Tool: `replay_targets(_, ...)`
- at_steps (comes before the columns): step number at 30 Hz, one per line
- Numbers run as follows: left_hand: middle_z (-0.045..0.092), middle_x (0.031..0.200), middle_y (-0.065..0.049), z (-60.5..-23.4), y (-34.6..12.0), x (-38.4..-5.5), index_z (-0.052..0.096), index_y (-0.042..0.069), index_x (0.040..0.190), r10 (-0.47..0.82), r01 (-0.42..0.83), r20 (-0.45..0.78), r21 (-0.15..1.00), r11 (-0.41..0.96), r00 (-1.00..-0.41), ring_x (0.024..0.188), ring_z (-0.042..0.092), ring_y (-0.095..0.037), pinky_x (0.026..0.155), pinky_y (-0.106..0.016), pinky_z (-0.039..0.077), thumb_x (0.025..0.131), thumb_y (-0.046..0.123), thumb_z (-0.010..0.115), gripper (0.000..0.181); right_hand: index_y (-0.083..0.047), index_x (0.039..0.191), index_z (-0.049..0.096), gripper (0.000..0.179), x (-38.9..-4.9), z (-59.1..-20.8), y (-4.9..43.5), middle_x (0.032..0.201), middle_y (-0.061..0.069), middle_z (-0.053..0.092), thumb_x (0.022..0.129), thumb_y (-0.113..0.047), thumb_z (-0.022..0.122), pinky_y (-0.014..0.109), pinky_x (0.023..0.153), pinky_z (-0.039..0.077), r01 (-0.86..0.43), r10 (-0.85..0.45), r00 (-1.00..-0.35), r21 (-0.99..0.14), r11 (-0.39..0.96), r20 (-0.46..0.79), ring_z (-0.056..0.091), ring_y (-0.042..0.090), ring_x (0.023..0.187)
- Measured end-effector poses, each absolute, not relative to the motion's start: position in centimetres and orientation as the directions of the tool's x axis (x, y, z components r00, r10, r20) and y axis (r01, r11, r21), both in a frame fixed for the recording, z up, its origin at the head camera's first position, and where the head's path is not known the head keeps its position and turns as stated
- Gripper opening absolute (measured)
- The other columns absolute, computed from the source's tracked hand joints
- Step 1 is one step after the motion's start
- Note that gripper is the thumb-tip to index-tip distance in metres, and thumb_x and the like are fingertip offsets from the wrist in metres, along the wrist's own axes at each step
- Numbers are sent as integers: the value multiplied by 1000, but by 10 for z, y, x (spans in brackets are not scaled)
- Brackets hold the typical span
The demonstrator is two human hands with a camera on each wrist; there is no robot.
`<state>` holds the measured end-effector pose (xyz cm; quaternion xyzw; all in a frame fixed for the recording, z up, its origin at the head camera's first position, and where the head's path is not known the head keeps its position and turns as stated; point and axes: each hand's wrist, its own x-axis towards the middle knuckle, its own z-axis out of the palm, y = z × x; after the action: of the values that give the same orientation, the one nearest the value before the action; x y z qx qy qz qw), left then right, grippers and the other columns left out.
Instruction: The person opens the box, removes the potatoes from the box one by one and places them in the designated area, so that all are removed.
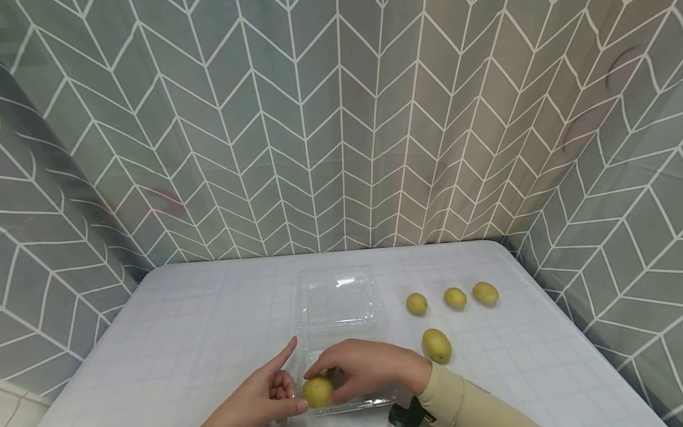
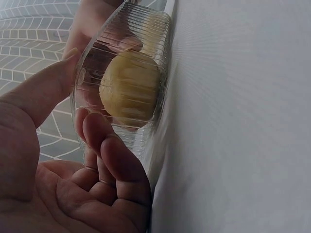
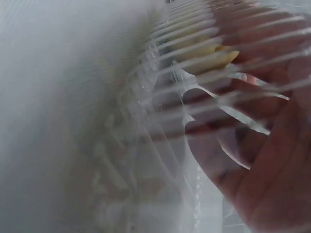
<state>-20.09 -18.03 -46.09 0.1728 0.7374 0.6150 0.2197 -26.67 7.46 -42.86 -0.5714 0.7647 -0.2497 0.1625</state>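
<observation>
A clear plastic clamshell box [image 1: 337, 296] lies on the table with its lid folded back. My right hand [image 1: 363, 369] reaches down into the box's near half, fingers and thumb round a yellow lemon [image 1: 318, 391] at its left end. In the left wrist view, this lemon [image 2: 130, 88] shows through the ribbed wall. At the box's left side, my left hand [image 1: 261, 394] holds the edge, its curled fingers [image 2: 116, 150] against the outside wall. The right wrist view looks through blurred plastic at the right hand [image 3: 262, 126] and part of a yellow lemon [image 3: 209, 57].
To the right of the box lie a near lemon [image 1: 437, 346] and a row of three farther back: a left lemon [image 1: 417, 304], a middle lemon [image 1: 455, 298] and a right lemon [image 1: 485, 293]. A patterned curtain [image 1: 341, 130] hangs behind the white table [image 1: 213, 320].
</observation>
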Motion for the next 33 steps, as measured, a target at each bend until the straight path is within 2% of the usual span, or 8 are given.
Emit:
replay_targets(5,58,83,-5,-460,-180,-201,3,3,158,526,-19,-115,983,185,-842,67,53,-5,63,-18,47,90,17,75,100,-15,130,65,46,-266,-429,72,118,-17,63,87,-18,79,11,85,44,-788,-948,-316,-564,249,23,55,-10,99)
replay_targets(12,57,84,-4,-458,-179,-200,3,1,158,526,-10,-112,981,193,-843,67,52,-4,63,-18,46,90,17,75,100,-15,131,64,46,-266,-429,71,117,-17,64,88,-20,77,10,85,42,-821,-953,-301,-519,237,42,53,-12,98)
replay_targets(20,57,83,-4,-459,-179,-200,3,2,158,525,-12,-112,982,190,-844,67,52,-5,63,-18,47,89,16,76,101,-15,126,67,44,-265,-431,70,113,-17,65,84,-21,81,9,84,42,-832,-944,-322,-497,245,74,53,-12,95)
replay_targets(28,57,83,-4,-460,-179,-199,3,4,158,525,-21,-112,984,175,-844,67,52,-5,63,-18,47,89,14,75,101,-17,122,69,43,-263,-427,71,109,-17,64,82,-21,81,9,82,42,-843,-920,-371,-462,276,126,53,-10,92)
replay_targets(33,57,83,-3,-460,-179,-199,2,4,158,528,-6,-103,983,181,-843,67,53,-5,63,-18,47,89,13,75,101,-19,121,68,44,-265,-428,76,111,-18,62,79,-19,81,11,86,43,-832,-892,-407,-482,273,198,53,-9,98)
